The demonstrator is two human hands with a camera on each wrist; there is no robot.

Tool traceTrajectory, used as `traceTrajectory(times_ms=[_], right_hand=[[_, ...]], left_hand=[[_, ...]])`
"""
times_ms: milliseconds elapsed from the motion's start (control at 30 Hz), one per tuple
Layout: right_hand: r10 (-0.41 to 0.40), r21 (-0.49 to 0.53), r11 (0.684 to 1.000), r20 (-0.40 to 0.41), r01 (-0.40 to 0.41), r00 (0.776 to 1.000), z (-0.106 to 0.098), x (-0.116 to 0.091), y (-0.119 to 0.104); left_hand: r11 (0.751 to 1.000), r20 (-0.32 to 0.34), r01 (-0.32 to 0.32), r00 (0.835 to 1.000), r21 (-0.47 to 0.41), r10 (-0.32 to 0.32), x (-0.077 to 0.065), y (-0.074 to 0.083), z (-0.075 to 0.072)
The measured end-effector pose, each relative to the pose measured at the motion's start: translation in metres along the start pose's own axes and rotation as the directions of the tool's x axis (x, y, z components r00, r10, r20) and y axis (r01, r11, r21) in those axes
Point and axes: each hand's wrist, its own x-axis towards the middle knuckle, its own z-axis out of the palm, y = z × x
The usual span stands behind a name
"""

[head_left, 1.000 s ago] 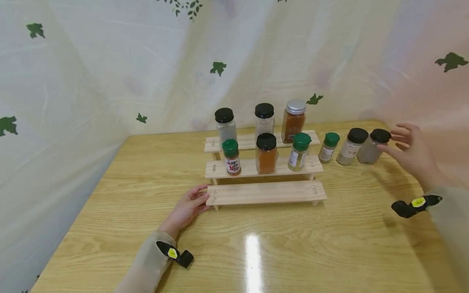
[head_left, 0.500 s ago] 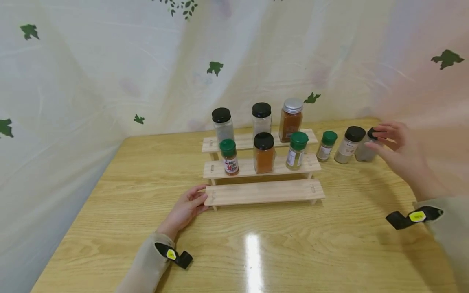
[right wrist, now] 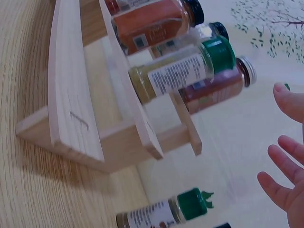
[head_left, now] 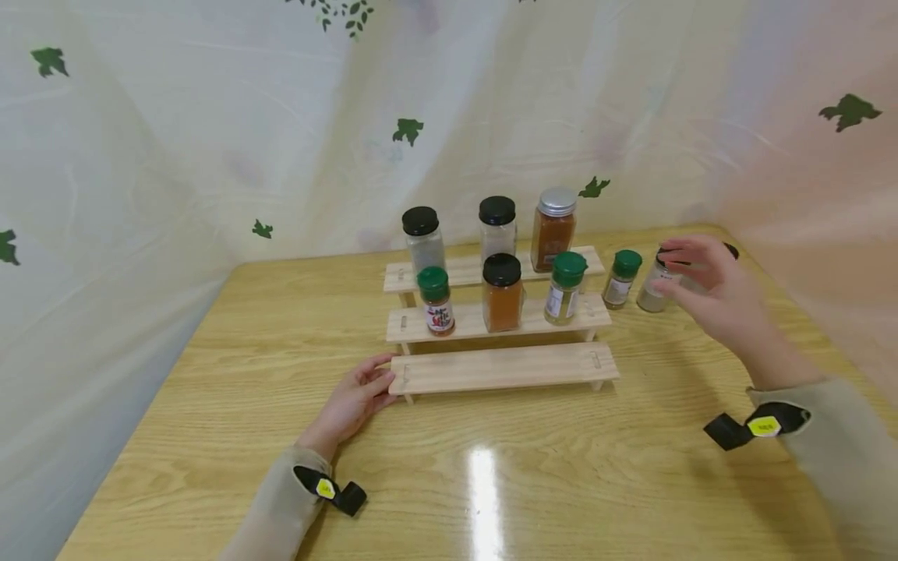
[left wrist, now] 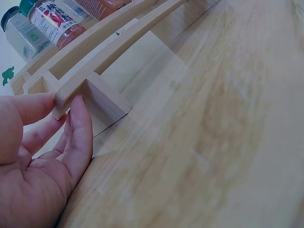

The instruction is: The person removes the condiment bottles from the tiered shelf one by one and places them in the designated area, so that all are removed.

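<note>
A three-tier wooden spice rack [head_left: 501, 368] stands on the table. My left hand [head_left: 354, 401] pinches the left end of its lowest shelf, thumb above and fingertips beneath in the left wrist view. My right hand [head_left: 719, 300] reaches over the spice jars to the right of the rack. Its fingers are spread, with nothing between them in the right wrist view. In the head view it overlaps a black-lidded labelled jar [head_left: 652, 296] and mostly hides a second black-lidded jar [head_left: 732, 251]. Beside them is a small green-lidded jar [head_left: 617, 291].
The top shelf carries two black-lidded jars and a silver-lidded jar [head_left: 554, 238]. On the middle shelf are a red-labelled green-lidded jar [head_left: 440, 318], an orange-filled jar [head_left: 503, 305] and another green-lidded jar [head_left: 561, 302]. A leaf-patterned curtain [head_left: 316, 156] hangs behind the table.
My right hand has moved left from beside the far-right jar to over the labelled black-lidded jar. The left hand stays on the rack; the head view shifts slightly.
</note>
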Motion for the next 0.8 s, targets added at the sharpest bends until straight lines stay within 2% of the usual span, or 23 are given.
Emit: traceTrajectory(times_ms=[133,333,667,800], right_hand=[[0.038,-0.041,0.999,0.053,-0.036,0.998,0.012,0.003,-0.008],[0.059,-0.031,0.998,0.108,-0.056,0.992,0.03,0.007,-0.015],[-0.09,0.045,0.995,0.1,0.086,0.991,0.049,0.009,-0.02],[-0.105,0.06,0.993,0.104,0.099,0.989,0.054,0.01,-0.021]], left_hand=[[1.0,0.005,-0.003,1.0,0.002,0.003,0.0,0.001,0.0],[1.0,0.007,0.003,1.0,0.005,-0.003,0.0,0.0,-0.001],[1.0,-0.002,0.007,1.0,0.006,-0.007,0.0,0.0,0.0],[1.0,-0.003,0.006,1.0,0.004,-0.006,-0.001,0.0,0.0]])
